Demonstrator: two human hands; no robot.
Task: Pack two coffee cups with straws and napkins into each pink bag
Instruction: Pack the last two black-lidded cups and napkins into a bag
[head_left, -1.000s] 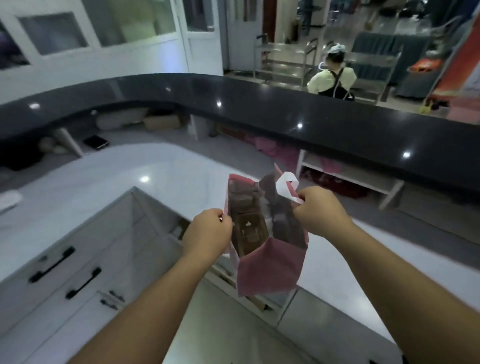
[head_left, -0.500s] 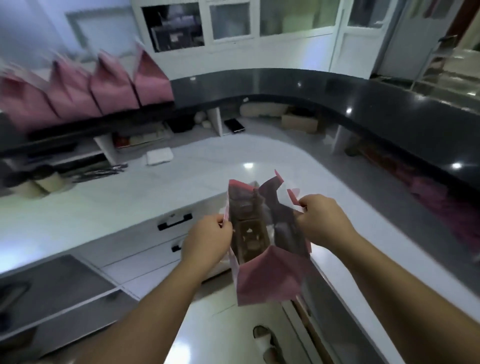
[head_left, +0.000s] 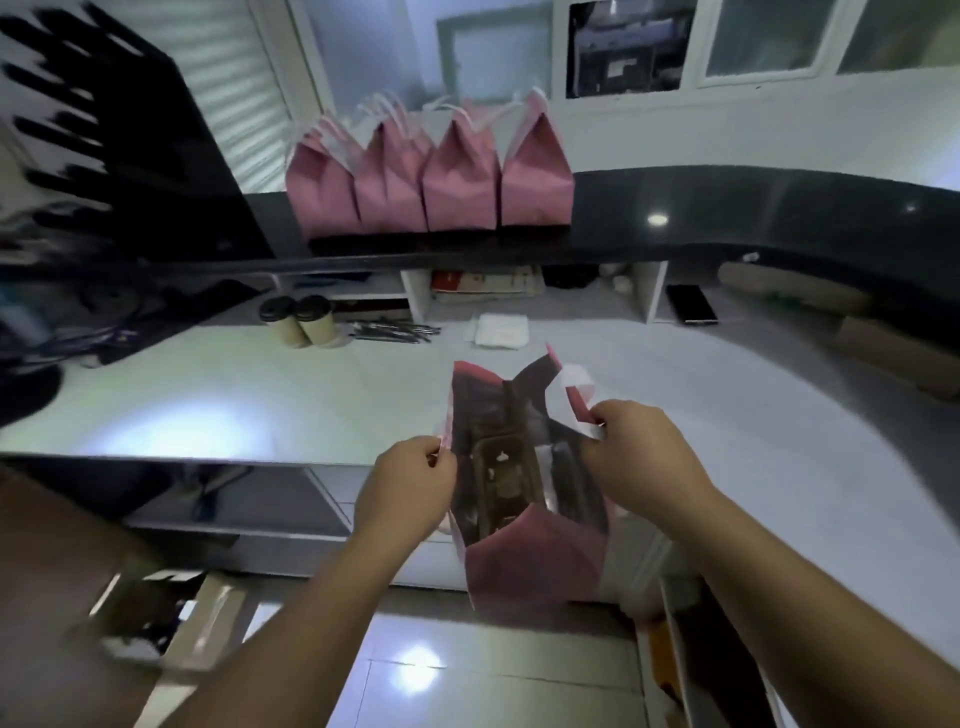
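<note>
Now my left hand (head_left: 410, 488) and right hand (head_left: 631, 457) each pinch a rim of the open pink bag (head_left: 530, 566), held in the air before the white counter (head_left: 260, 405); two lidded cups (head_left: 304, 321) stand far back on it.

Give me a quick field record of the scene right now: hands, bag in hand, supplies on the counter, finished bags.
left hand: pinches left rim of the open pink bag
right hand: pinches its right rim
bag position: held in the air, mouth spread
bag contents: dark, unclear
lidded cups: two, on white counter
straws: beside cups
napkins: stacked on counter
closed pink bags: four on black ledge
</note>
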